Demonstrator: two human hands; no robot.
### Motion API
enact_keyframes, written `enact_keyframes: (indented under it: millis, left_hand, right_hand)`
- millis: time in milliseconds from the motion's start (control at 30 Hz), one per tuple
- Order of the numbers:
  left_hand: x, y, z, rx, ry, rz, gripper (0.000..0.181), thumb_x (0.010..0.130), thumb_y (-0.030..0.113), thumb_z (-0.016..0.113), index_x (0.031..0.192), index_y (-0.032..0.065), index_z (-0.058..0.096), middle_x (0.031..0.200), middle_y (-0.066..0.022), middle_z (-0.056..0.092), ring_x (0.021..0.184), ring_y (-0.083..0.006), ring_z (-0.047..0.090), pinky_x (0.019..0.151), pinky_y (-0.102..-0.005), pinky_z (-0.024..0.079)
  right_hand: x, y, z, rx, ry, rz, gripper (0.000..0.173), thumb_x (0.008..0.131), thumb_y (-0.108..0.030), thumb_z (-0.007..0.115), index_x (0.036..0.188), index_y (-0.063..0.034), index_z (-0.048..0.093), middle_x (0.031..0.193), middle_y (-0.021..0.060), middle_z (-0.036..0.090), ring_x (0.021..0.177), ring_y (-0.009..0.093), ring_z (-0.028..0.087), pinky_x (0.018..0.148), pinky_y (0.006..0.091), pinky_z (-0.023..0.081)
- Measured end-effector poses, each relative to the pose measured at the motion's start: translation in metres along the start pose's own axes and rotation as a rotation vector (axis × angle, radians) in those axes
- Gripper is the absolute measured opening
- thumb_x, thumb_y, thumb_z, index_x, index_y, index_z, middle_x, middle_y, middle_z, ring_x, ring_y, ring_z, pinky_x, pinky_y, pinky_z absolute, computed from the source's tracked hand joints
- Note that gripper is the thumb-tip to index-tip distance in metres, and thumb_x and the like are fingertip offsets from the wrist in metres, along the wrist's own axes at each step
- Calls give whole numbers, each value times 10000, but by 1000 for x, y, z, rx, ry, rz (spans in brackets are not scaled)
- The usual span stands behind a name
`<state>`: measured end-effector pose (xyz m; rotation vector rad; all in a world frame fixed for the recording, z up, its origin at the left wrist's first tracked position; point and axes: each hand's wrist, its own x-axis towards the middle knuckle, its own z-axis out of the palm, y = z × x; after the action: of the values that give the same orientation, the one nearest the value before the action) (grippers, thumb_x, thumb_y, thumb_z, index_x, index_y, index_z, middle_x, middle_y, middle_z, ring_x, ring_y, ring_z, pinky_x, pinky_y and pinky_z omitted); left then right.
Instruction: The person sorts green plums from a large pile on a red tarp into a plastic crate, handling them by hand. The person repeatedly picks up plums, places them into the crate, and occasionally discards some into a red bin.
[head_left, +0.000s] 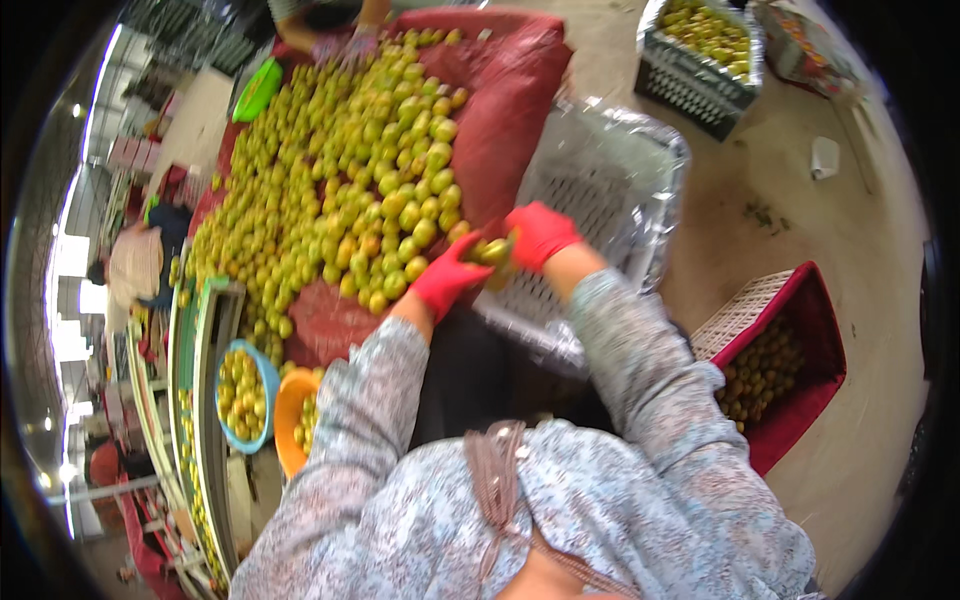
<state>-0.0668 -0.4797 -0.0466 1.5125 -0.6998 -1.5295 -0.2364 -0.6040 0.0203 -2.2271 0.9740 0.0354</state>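
Observation:
My left hand (448, 279), in a red glove, curls around a few yellow-green fruits (491, 253) at the edge of the heap. Close beside it is my right hand (543, 235), also red-gloved, with bent fingers near the same fruits; blur hides what its fingers hold. Both hands are above the near-left side of a dark perforated crate (577, 196) lined with clear plastic film. To the left, a large heap of the same round fruits (360, 187) covers a dark red cloth (499, 120) with a raised, padded rim.
A blue basin (271, 390) and an orange basin (289, 420) of fruit stand beside a conveyor (214, 360). Another person's gloved hands (349, 49) touch the heap's far side. At right are a red-lined basket (814, 390) and a filled crate (686, 82).

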Motion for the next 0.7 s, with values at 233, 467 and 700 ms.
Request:
enact_keyframes:
  millis: [233, 467, 700]
  left_hand:
    - [-7, 25, 1, 174, -105, 433, 448, 848, 94, 598, 1287, 98, 508, 1016, -17, 632, 918, -135, 577, 801, -262, 463]
    - [67, 52, -112, 510, 684, 305, 254, 822, 210, 592, 1038, 106, 674, 960, -43, 676, 864, -140, 601, 804, -268, 469]
    - [35, 21, -59, 762, 556, 278, 431, 803, 298, 617, 1186, 103, 593, 1132, -114, 633, 1048, -252, 601, 897, -327, 458]
  right_hand:
    - [-31, 41, -21, 1214, 271, 170, 373, 935, -413, 454, 961, -100, 656, 903, 41, 667, 727, 116, 588, 585, 226, 449]
    - [-13, 17, -19, 1460, 202, 98, 417, 956, -447, 405, 968, -111, 652, 882, 28, 652, 633, 95, 559, 571, 214, 434]
    - [-11, 14, -21, 1370, 140, 57, 408, 961, -428, 399, 962, -108, 652, 851, 9, 648, 597, 81, 561, 535, 192, 403]
